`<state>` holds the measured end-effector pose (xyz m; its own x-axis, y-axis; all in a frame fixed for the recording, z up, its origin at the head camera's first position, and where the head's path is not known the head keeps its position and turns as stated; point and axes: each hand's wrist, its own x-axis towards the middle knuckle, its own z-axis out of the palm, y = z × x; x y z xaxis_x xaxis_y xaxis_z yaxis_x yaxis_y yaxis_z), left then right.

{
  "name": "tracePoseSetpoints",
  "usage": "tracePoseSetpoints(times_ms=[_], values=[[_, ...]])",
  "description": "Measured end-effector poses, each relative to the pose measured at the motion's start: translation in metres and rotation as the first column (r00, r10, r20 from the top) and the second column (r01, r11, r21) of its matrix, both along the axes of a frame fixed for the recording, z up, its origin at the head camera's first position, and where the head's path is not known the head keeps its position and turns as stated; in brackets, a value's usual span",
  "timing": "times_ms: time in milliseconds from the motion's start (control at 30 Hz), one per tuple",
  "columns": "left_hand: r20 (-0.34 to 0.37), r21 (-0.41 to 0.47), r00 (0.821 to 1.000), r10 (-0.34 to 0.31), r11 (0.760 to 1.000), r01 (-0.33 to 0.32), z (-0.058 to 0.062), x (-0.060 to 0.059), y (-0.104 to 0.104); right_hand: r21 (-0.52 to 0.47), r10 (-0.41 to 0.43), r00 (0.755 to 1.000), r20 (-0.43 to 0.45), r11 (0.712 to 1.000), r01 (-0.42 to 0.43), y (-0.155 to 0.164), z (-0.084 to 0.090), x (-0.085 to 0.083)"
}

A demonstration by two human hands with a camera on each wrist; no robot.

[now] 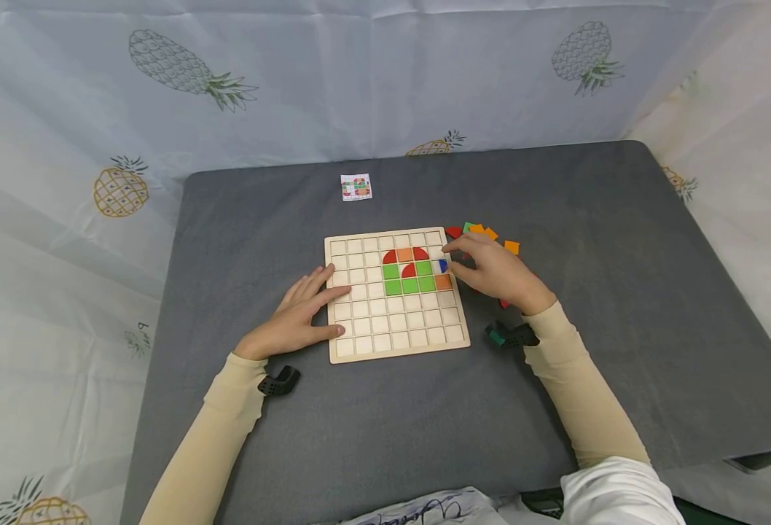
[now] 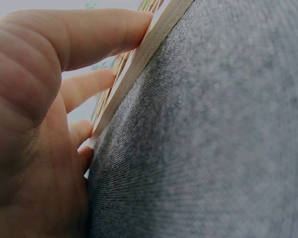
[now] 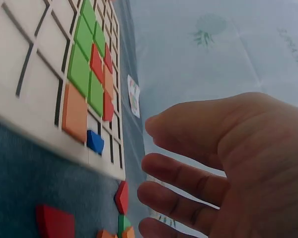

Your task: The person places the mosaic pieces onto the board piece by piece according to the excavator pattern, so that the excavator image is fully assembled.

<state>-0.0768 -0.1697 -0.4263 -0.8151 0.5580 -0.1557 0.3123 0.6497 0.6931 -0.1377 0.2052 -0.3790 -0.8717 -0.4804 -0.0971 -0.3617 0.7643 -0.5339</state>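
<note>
The left hand (image 1: 294, 315) lies flat with straight fingers on the near-left edge of the wooden grid board (image 1: 395, 350), steadying it. The right hand (image 1: 493, 271) hovers at the board's right edge, fingers loosely spread and holding nothing; the small blue piece (image 3: 95, 141) sits in a cell just off its fingertips, beside the orange tile (image 3: 74, 112). This looks like mid-pattern filling; the next move probably calls for seating that blue piece squarely or picking another from the loose pieces (image 1: 484, 233) beyond the fingers
</note>
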Motion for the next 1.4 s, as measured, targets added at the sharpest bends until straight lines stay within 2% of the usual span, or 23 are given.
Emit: tracePoseSetpoints(times_ms=[367, 500, 633, 733, 800, 867, 900, 967, 1033, 1133, 1200, 1233, 1300, 1400], values=[[-0.015, -0.004, 1.0, 0.001, 1.0, -0.001, -0.004, -0.006, 0.005, -0.001, -0.196, 0.981, 0.007, 0.981, 0.196, 0.043, 0.0, -0.025], [-0.017, -0.004, 1.0, -0.01, 1.0, 0.01, -0.002, -0.014, 0.006, 0.012, -0.231, 0.972, 0.039, 0.973, 0.23, 0.059, 0.007, -0.039], [-0.01, 0.014, 1.0, -0.021, 1.0, 0.021, -0.002, -0.025, 0.004, 0.065, -0.259, 0.961, 0.097, 0.965, 0.254, 0.076, 0.01, -0.054], [0.059, 0.073, 0.998, -0.001, 0.997, -0.003, -0.004, -0.033, 0.0, 0.114, -0.255, 0.953, 0.164, 0.965, 0.238, 0.084, 0.009, -0.057], [0.155, 0.162, 0.987, 0.048, 0.984, -0.073, -0.005, -0.039, -0.003, 0.147, -0.244, 0.948, 0.205, 0.965, 0.216, 0.086, 0.008, -0.056], [0.237, 0.259, 0.967, 0.097, 0.953, -0.16, -0.007, -0.046, -0.008, 0.174, -0.221, 0.948, 0.228, 0.968, 0.183, 0.087, 0.006, -0.054], [0.274, 0.316, 0.954, 0.118, 0.926, -0.205, -0.007, -0.05, -0.011, 0.181, -0.204, 0.952, 0.229, 0.97, 0.164, 0.086, 0.005, -0.053], [0.358, 0.433, 0.926, 0.122, 0.857, -0.28, -0.007, -0.058, -0.017, 0.184, -0.178, 0.959, 0.22, 0.973, 0.139, 0.085, 0.002, -0.052], [0.431, 0.53, 0.899, 0.078, 0.784, -0.323, -0.006, -0.065, -0.025, 0.172, -0.158, 0.966, 0.206, 0.977, 0.123, 0.083, 0.0, -0.052], [0.556, 0.641, 0.831, -0.037, 0.656, -0.399, -0.003, -0.073, -0.037, 0.151, -0.155, 0.967, 0.201, 0.981, 0.125, 0.081, -0.001, -0.053], [0.6, 0.675, 0.793, -0.107, 0.6, -0.43, 0.0, -0.074, -0.042, 0.139, -0.166, 0.967, 0.191, 0.98, 0.14, 0.08, -0.003, -0.053], [0.612, 0.689, 0.778, -0.142, 0.578, -0.437, 0.002, -0.074, -0.044, 0.135, -0.17, 0.967, 0.189, 0.98, 0.146, 0.08, -0.003, -0.053], [0.627, 0.706, 0.751, -0.208, 0.559, -0.435, 0.003, -0.07, -0.046, 0.127, -0.179, 0.966, 0.187, 0.979, 0.157, 0.08, -0.004, -0.051], [0.637, 0.721, 0.714, -0.291, 0.554, -0.417, 0.003, -0.059, -0.048, 0.128, -0.176, 0.966, 0.19, 0.98, 0.154, 0.081, -0.009, -0.048]])
